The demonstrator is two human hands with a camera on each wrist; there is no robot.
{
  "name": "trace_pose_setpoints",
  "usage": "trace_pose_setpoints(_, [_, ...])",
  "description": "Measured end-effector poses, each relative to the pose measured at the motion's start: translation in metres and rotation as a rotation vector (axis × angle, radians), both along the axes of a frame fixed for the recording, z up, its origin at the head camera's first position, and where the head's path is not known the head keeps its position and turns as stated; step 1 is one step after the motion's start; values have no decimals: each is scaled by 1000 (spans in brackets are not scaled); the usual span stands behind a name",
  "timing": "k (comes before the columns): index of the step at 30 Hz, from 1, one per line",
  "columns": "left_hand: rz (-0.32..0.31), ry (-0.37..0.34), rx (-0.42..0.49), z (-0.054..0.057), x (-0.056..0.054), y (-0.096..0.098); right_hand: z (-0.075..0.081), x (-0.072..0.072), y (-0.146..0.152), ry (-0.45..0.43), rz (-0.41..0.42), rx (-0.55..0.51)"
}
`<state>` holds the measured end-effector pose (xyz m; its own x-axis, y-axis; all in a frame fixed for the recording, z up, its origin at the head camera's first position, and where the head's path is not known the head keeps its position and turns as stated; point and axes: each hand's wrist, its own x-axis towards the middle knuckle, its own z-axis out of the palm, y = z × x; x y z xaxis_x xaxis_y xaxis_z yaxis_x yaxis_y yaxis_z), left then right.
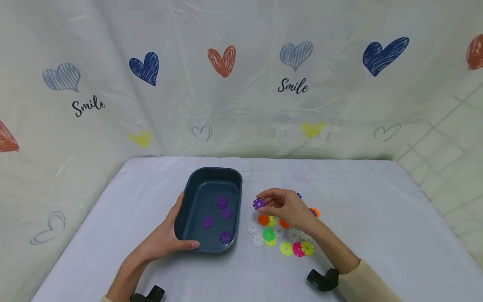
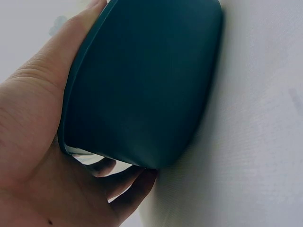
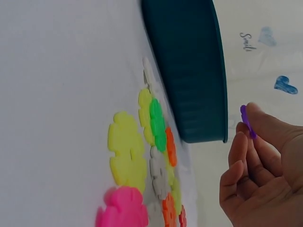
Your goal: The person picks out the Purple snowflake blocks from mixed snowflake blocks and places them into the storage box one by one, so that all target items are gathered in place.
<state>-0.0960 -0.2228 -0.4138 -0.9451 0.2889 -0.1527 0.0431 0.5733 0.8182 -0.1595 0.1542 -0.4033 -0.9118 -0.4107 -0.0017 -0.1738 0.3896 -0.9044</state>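
Observation:
My left hand point(image 1: 166, 233) holds a dark teal rectangular tray point(image 1: 194, 201), thumb over the near rim and fingers along its left side. In the left wrist view, the fingers curve round the wall of the tray point(image 2: 142, 85). Several purple flower-shaped discs lie inside, one a notched disc point(image 1: 208, 222) near the middle. Between thumb and fingertips my right hand point(image 1: 284, 205) pinches another purple disc point(image 1: 258, 204), raised just right of the tray. The right wrist view shows this disc point(image 3: 246, 120) edge-on.
Below and around the right hand, loose flower discs lie on the white cloth point(image 1: 377, 209): an orange disc point(image 1: 263, 219), a green disc point(image 1: 268, 234), a pink disc point(image 1: 298, 249), plus several yellow and white ones. Behind the table hangs a heart-printed curtain point(image 1: 249, 96).

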Motion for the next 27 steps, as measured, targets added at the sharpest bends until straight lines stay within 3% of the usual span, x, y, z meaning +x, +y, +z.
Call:
trace_pose_setpoints(16, [2, 1, 16, 0, 0, 0, 2, 3, -16, 17, 23, -7])
trace_pose_setpoints(27, [8, -10, 0, -1, 0, 0, 3, 6, -25, 76, 63, -30])
